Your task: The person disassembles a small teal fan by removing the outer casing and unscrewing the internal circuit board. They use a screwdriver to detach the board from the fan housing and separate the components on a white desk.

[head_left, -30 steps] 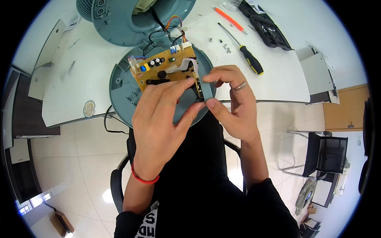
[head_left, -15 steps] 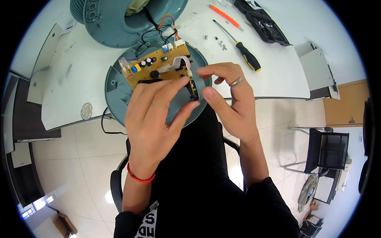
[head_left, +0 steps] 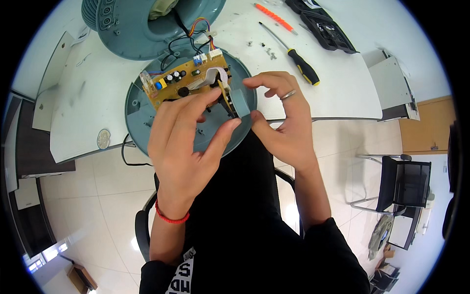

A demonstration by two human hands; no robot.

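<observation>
My left hand (head_left: 182, 132) pinches a small circuit board (head_left: 224, 97) on edge between thumb and forefinger. A white ribbon cable (head_left: 215, 75) runs from it to a larger tan circuit board (head_left: 188, 76) with capacitors and plugs. That board rests over a round grey-green plastic base (head_left: 142, 125). A rounded grey-blue piece (head_left: 239, 103) stands right beside the small board. My right hand (head_left: 284, 115), a ring on one finger, has its forefinger and thumb curved around this piece's edges. Coloured wires (head_left: 198, 24) link the larger board to a ring-shaped grey-green housing (head_left: 129, 36).
A black and yellow screwdriver (head_left: 303, 67) lies on the white table (head_left: 342, 93), near loose screws (head_left: 268, 50). Behind it are an orange tool (head_left: 274, 18) and an open black tool case (head_left: 328, 32). A round tag (head_left: 103, 139) lies by the front left edge.
The grey-blue piece now shows between the small board and my right fingers. The base, boards and my left hand have shifted slightly left in the view.
</observation>
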